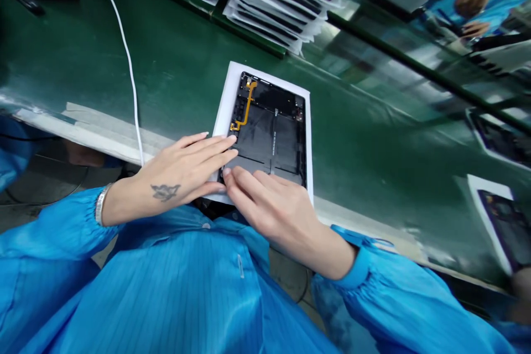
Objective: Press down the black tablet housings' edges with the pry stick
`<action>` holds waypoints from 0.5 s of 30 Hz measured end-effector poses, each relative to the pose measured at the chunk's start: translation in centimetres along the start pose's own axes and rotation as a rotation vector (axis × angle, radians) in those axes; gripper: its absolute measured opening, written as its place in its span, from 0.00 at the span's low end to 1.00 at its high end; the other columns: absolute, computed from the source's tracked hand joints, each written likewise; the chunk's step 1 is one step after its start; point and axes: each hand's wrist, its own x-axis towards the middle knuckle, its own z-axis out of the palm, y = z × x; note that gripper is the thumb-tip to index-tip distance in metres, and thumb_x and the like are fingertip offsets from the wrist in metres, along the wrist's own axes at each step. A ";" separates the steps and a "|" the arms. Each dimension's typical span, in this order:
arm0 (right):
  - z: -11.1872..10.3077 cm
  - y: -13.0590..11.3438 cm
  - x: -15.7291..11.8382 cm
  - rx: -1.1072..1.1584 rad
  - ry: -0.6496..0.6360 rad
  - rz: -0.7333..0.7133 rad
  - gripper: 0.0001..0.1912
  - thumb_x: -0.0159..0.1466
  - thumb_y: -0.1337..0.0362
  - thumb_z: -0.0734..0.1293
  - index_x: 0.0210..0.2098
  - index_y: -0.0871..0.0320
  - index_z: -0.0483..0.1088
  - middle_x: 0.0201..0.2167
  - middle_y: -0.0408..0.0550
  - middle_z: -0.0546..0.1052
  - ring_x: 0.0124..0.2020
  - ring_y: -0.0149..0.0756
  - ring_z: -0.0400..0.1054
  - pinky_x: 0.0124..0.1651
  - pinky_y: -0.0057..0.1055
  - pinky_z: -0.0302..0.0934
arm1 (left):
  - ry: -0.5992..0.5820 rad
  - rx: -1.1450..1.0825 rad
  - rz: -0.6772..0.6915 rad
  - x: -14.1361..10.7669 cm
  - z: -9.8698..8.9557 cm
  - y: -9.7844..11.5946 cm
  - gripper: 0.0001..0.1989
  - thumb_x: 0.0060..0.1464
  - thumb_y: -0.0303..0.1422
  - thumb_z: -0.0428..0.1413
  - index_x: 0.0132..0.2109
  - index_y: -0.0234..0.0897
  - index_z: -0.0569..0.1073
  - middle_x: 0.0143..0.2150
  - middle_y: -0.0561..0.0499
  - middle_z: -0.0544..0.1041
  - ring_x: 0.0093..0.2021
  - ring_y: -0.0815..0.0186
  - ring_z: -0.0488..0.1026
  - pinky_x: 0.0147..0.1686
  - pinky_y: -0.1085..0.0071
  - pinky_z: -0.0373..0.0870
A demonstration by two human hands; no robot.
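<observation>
Head view: left hand [186, 168] and right hand [269, 207] lie open and flat, gripping nothing — steadying the tablet's black back panel [269, 138] on its white paper sheet [224, 105].

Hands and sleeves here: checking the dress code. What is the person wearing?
A blue striped smock, its left sleeve and right sleeve gathered at the cuffs. The left hand and right hand are bare, with a metal bracelet and a dark tattoo on the left wrist.
</observation>
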 end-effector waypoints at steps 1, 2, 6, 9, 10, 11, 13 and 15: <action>0.1 -0.2 0.0 -0.013 0.004 0.012 0.11 0.72 0.72 0.60 0.38 0.61 0.75 0.39 0.48 0.79 0.29 0.31 0.61 0.30 0.32 0.55 | -0.005 -0.006 -0.002 0.0 0.0 0.0 0.28 0.73 0.43 0.40 0.67 0.26 0.64 0.70 0.40 0.64 0.70 0.58 0.62 0.68 0.59 0.59; 0.1 -0.3 -0.1 -0.021 0.011 0.024 0.11 0.71 0.72 0.61 0.38 0.61 0.75 0.39 0.48 0.79 0.29 0.31 0.60 0.29 0.33 0.54 | -0.009 -0.012 -0.003 0.0 0.0 -0.1 0.28 0.73 0.43 0.40 0.67 0.27 0.64 0.71 0.40 0.64 0.71 0.58 0.61 0.69 0.59 0.59; 0.8 -0.1 -0.2 0.024 0.045 0.029 0.12 0.72 0.71 0.60 0.40 0.61 0.75 0.37 0.47 0.79 0.29 0.33 0.61 0.29 0.34 0.53 | -0.008 -0.021 0.010 0.1 -0.1 -0.2 0.27 0.73 0.43 0.42 0.67 0.27 0.63 0.70 0.39 0.65 0.71 0.58 0.62 0.69 0.58 0.59; 1.4 0.4 -0.6 0.106 0.069 0.066 0.14 0.74 0.71 0.57 0.47 0.64 0.75 0.38 0.48 0.80 0.31 0.34 0.64 0.30 0.35 0.54 | 0.000 0.015 -0.005 -0.2 -0.3 -0.1 0.28 0.72 0.44 0.44 0.68 0.29 0.63 0.71 0.39 0.64 0.70 0.57 0.62 0.69 0.57 0.60; 1.5 0.4 -0.9 0.127 0.102 0.112 0.14 0.74 0.70 0.58 0.50 0.63 0.74 0.39 0.48 0.80 0.31 0.34 0.64 0.31 0.35 0.54 | 0.017 0.036 -0.019 -0.4 -0.3 0.0 0.28 0.71 0.44 0.45 0.68 0.29 0.63 0.71 0.38 0.63 0.70 0.56 0.62 0.69 0.56 0.60; 1.6 0.3 -1.3 0.145 0.162 0.182 0.14 0.73 0.70 0.59 0.53 0.62 0.73 0.38 0.48 0.80 0.30 0.35 0.64 0.31 0.36 0.53 | 0.038 0.058 -0.034 -0.6 -0.4 0.1 0.29 0.71 0.45 0.46 0.68 0.29 0.63 0.71 0.38 0.64 0.70 0.54 0.63 0.69 0.55 0.61; 1.4 -0.3 -2.1 0.215 0.349 0.383 0.17 0.71 0.69 0.64 0.59 0.57 0.71 0.34 0.46 0.79 0.27 0.34 0.63 0.31 0.36 0.54 | 0.100 0.074 -0.055 -1.2 -0.4 0.3 0.27 0.70 0.43 0.49 0.67 0.30 0.64 0.69 0.38 0.67 0.68 0.53 0.66 0.67 0.53 0.64; 0.9 -1.0 -2.8 0.378 0.543 0.602 0.20 0.71 0.66 0.64 0.62 0.51 0.69 0.31 0.44 0.78 0.25 0.34 0.63 0.31 0.35 0.56 | 0.171 0.048 -0.060 -1.7 -0.4 0.5 0.22 0.70 0.38 0.51 0.65 0.31 0.67 0.64 0.39 0.72 0.64 0.54 0.71 0.64 0.54 0.69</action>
